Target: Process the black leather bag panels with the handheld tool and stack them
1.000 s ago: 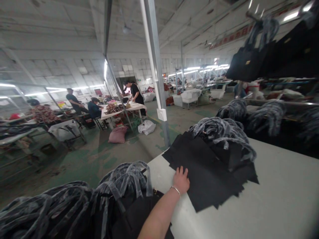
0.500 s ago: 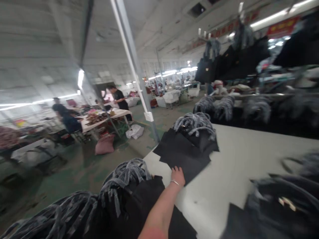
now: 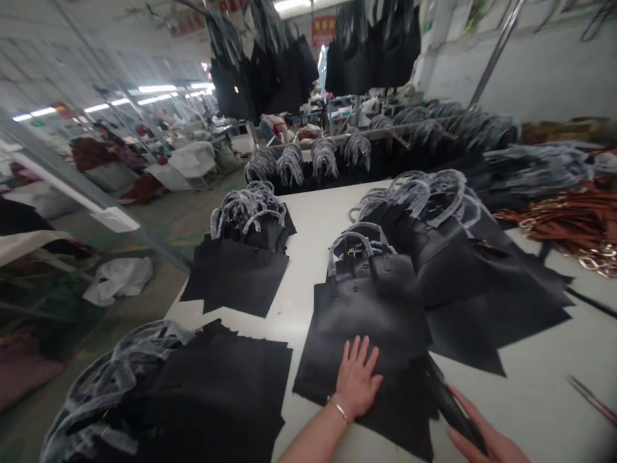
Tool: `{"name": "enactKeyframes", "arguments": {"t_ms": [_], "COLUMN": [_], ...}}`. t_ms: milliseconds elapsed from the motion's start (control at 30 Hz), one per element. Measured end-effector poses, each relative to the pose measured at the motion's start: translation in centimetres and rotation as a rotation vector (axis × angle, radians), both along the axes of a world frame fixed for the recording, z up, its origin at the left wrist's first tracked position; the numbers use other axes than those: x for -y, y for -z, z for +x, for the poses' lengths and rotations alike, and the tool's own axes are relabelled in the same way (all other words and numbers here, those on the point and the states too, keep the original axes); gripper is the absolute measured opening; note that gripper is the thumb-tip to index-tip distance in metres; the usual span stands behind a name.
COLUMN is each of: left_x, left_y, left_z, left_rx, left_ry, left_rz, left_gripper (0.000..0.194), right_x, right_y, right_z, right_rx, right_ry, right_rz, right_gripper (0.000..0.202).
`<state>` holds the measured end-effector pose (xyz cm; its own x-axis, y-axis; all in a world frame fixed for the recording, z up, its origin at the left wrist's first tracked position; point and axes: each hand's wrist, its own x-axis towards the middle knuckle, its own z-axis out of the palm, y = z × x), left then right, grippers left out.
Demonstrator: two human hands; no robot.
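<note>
**Left hand now flat on the handbag**

Shifted from the loose black sheets, the left hand (image 3: 357,378) lies flat on the black handbag (image 3: 369,315), grip released, fingers spread. That handbag lies mid-bench (image 3: 535,386). Just right of it, the right hand (image 3: 486,440) is clenched on a dark flat piece (image 3: 453,405). Left of it sits a smaller bag stack (image 3: 241,263).

A stack of handbags (image 3: 371,308) lies near the middle of the table (image 3: 544,379). Another pile (image 3: 250,257) sits to its left, a larger pile (image 3: 463,257) to its right. The left hand (image 3: 357,379) rests flat on the near stack.
</note>
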<state>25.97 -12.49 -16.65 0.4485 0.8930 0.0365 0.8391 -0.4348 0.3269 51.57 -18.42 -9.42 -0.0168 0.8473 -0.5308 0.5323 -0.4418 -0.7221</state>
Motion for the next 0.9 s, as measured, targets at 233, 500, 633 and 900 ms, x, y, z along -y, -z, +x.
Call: {"name": "enactKeyframes", "arguments": {"t_ms": [233, 500, 633, 900], "left_x": [4.9, 6.5, 3.1, 3.4], "left_y": [-0.6, -1.5, -1.4, -0.2], "left_z": [0.9, 1.5, 2.6, 3.5], "left_rx": [0.055, 0.118, 0.135, 0.013], "left_ry": [-0.109, 0.093, -0.067, 0.006], "left_rz": [-0.188, -0.391, -0.089, -0.049], "left_gripper": [0.063, 0.025, 0.039, 0.058], "right_x": [-0.3, -1.8, -3.6, -9.0], "right_y": [-1.1, -1.0, -0.8, -0.9], "right_z": [0.5, 1.1, 1.5, 0.7], "right_rx": [0.041, -0.014, -0.053, -0.252], "right_ry": [-0.033, 0.012, 0.054, 0.212], "right_rz": [-0.025, -0.024, -0.042, -0.072], "right_gripper": [0.082, 0.078, 0.074, 0.07]}}
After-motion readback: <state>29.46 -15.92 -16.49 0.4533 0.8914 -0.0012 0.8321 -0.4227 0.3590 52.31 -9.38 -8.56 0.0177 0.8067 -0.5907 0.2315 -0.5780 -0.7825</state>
